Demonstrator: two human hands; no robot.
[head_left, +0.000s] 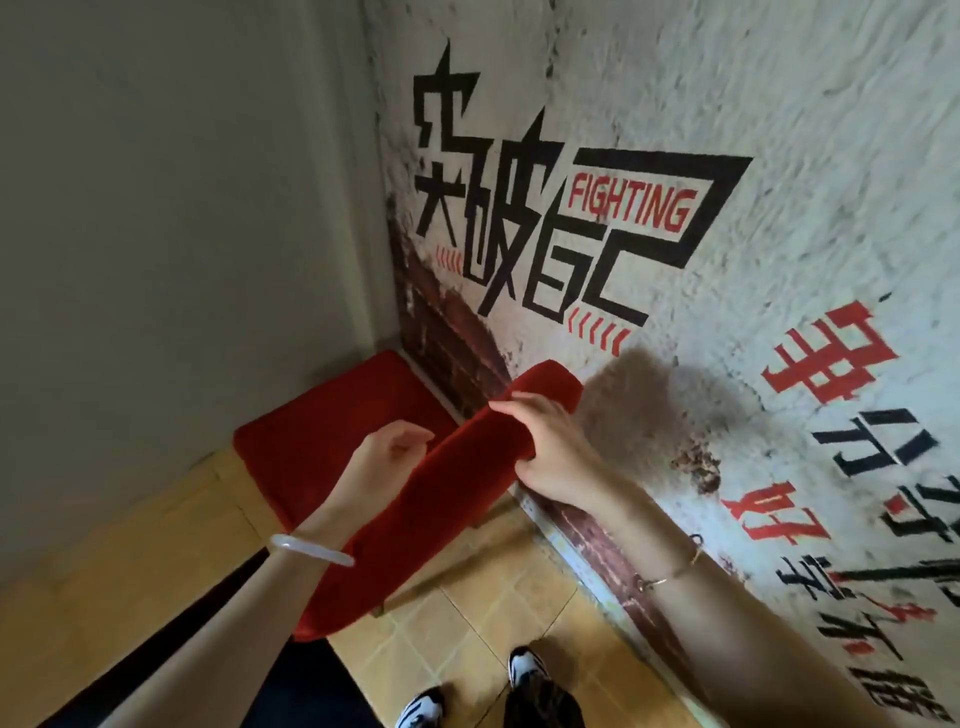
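Chair (332, 441) in the corner, its backrest (410, 525) running below both hands. Right hand (545, 452) grips the backrest's far end, fingers curled over the top edge, probably to pull the chair off the wall (779, 156) just beyond. Left hand (387, 457) hovers beside the backrest, loosely curled, holding nothing.

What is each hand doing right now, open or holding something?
Left hand: loosely curled beside the red chair back, holding nothing.
Right hand: closed on the top of the chair back.
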